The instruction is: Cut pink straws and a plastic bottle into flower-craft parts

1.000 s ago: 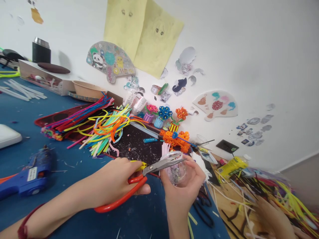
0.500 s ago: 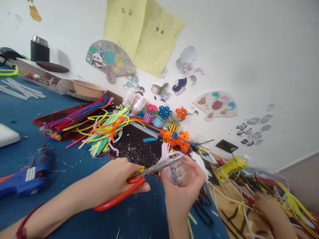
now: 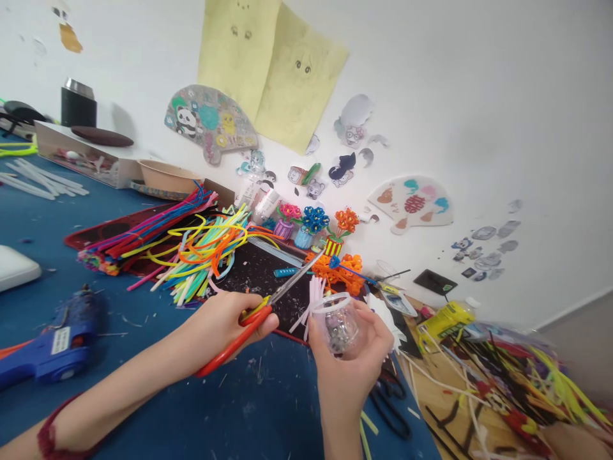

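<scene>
My left hand (image 3: 234, 322) is closed round the red-and-yellow handles of a pair of scissors (image 3: 292, 281). Their blades look closed and point up and to the right. In my right hand (image 3: 352, 358) is a small clear plastic cup (image 3: 338, 322), with its white rim facing up. Something silvery and greyish shows through its wall, too unclear to name. Just behind the cup is a bunch of pale pink strips (image 3: 315, 297); I cannot tell whether my fingers touch them. The scissors are apart from the cup.
A blue glue gun (image 3: 62, 342) lies at the left. Behind are bundles of coloured pipe cleaners (image 3: 201, 249), a black tray (image 3: 249, 275) with scraps, and small potted flowers (image 3: 313, 220). At the right, a co-worker's hand (image 3: 572, 441) is near more pipe cleaners and a yellow bottle (image 3: 445, 319).
The scissors have moved left, away from the cup rim, and their blades now point more steeply upward. The co-worker's hand has shifted toward the lower right.
</scene>
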The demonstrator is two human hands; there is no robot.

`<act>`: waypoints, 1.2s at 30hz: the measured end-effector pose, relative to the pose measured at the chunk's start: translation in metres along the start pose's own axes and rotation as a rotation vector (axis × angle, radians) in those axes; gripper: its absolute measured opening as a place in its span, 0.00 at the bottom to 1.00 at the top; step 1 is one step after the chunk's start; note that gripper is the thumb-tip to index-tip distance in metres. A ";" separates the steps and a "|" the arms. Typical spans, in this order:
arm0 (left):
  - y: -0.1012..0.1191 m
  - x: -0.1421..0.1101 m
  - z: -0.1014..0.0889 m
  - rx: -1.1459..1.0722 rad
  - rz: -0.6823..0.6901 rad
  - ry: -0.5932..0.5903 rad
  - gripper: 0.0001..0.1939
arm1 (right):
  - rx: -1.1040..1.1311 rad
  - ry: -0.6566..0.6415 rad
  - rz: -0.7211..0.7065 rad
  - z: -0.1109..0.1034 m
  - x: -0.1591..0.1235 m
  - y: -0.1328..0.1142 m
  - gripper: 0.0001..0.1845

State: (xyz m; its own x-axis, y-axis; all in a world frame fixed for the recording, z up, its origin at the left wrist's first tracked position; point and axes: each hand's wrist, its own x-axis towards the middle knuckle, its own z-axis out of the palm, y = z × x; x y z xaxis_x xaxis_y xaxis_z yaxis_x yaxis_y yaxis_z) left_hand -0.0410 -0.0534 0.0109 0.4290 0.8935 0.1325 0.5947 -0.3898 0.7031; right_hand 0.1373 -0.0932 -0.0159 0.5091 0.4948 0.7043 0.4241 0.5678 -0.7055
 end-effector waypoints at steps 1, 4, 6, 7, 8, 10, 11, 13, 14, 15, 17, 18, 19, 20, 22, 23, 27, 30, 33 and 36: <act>0.000 0.000 0.001 -0.007 -0.001 0.007 0.18 | 0.000 0.003 0.032 -0.001 0.000 -0.001 0.32; -0.001 -0.002 0.004 -0.016 0.023 0.011 0.16 | 0.003 0.009 0.166 -0.002 0.002 -0.006 0.33; -0.001 -0.001 0.006 0.029 0.005 0.056 0.16 | 0.034 0.024 0.264 -0.001 0.004 -0.009 0.32; -0.001 -0.001 0.006 0.067 -0.027 0.099 0.15 | 0.083 0.030 0.313 -0.001 0.006 -0.010 0.32; -0.001 0.000 0.005 0.120 -0.062 0.143 0.15 | 0.159 0.033 0.364 0.000 0.007 -0.010 0.32; -0.001 0.001 0.001 0.283 -0.115 0.224 0.17 | 0.360 0.004 0.488 -0.001 0.010 -0.008 0.31; 0.000 0.001 -0.002 0.380 -0.135 0.251 0.17 | 0.464 -0.023 0.553 -0.002 0.012 -0.007 0.30; 0.002 0.000 -0.008 0.545 -0.175 0.278 0.19 | 0.623 -0.094 0.667 -0.007 0.015 -0.006 0.26; 0.003 -0.001 -0.011 0.593 -0.197 0.282 0.19 | 0.666 -0.138 0.702 -0.009 0.016 -0.007 0.24; 0.004 -0.001 -0.014 0.616 -0.221 0.281 0.19 | 0.690 -0.177 0.716 -0.012 0.017 -0.008 0.24; 0.005 -0.002 -0.016 0.608 -0.243 0.267 0.19 | 0.703 -0.218 0.701 -0.016 0.019 -0.012 0.25; 0.005 -0.002 -0.016 0.593 -0.238 0.251 0.19 | 0.690 -0.227 0.681 -0.018 0.019 -0.014 0.25; 0.005 -0.002 -0.016 0.579 -0.229 0.229 0.19 | 0.670 -0.229 0.658 -0.019 0.020 -0.016 0.25; 0.005 -0.002 -0.016 0.571 -0.218 0.204 0.18 | 0.649 -0.228 0.635 -0.020 0.020 -0.018 0.24; 0.006 -0.002 -0.014 0.578 -0.198 0.167 0.18 | 0.611 -0.234 0.588 -0.021 0.021 -0.020 0.24; 0.006 -0.002 -0.014 0.586 -0.194 0.156 0.18 | 0.598 -0.233 0.566 -0.021 0.021 -0.020 0.25; 0.007 -0.002 -0.014 0.585 -0.190 0.168 0.18 | 0.588 -0.225 0.541 -0.022 0.022 -0.021 0.30; 0.006 -0.002 -0.014 0.556 -0.161 0.203 0.17 | 0.668 -0.241 0.582 -0.021 0.023 -0.021 0.31; 0.005 -0.002 -0.014 0.535 -0.152 0.203 0.18 | 0.774 -0.228 0.626 -0.019 0.021 -0.018 0.30; 0.004 -0.002 -0.014 0.530 -0.157 0.199 0.19 | 0.843 -0.202 0.680 -0.017 0.019 -0.014 0.28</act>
State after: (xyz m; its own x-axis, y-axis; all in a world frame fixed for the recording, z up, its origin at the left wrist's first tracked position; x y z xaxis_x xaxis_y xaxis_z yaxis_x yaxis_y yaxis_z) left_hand -0.0488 -0.0536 0.0235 0.2029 0.9542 0.2198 0.9217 -0.2619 0.2861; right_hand 0.1542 -0.1029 0.0061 0.2778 0.9291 0.2439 -0.5845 0.3650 -0.7246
